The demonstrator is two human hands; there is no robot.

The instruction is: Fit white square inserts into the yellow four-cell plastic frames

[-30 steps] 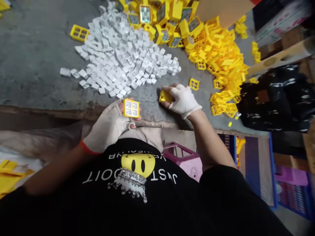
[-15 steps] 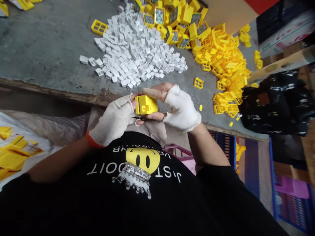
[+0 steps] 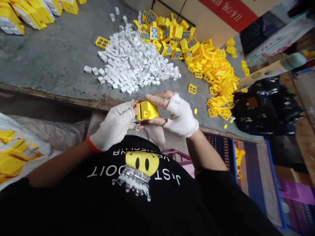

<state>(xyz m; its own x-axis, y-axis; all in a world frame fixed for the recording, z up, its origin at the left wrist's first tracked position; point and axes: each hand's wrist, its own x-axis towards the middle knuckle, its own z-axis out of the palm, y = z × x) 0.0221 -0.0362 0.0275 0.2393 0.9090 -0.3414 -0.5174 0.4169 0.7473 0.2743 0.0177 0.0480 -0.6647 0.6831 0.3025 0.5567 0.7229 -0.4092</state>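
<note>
Between both hands, just in front of the table edge, is a small yellow plastic box-shaped housing (image 3: 149,110) with a dark slot along its left side and a little raised tab. My left hand (image 3: 114,121), in a white fingerless glove with an orange cuff, pinches its left end. My right hand (image 3: 180,114), gloved the same way, grips the other end with the thumb below and fingers over the top. Beyond the hands lies a heap of small white plastic cubes (image 3: 137,62). Yellow four-pane frames (image 3: 214,68) are piled to the right.
Yellow housings with clear-looking inserts (image 3: 167,32) sit behind the cubes, near a cardboard box (image 3: 214,23). White-and-yellow pieces (image 3: 31,13) stand at the far left of the table (image 3: 54,55). A black patterned bag (image 3: 265,105) lies right, a blue crate (image 3: 256,177) below it.
My view has tilted up and turned slightly, bringing more of the back of the table and the cardboard box into sight. Both hands keep nearly the same hold on the yellow housing.
</note>
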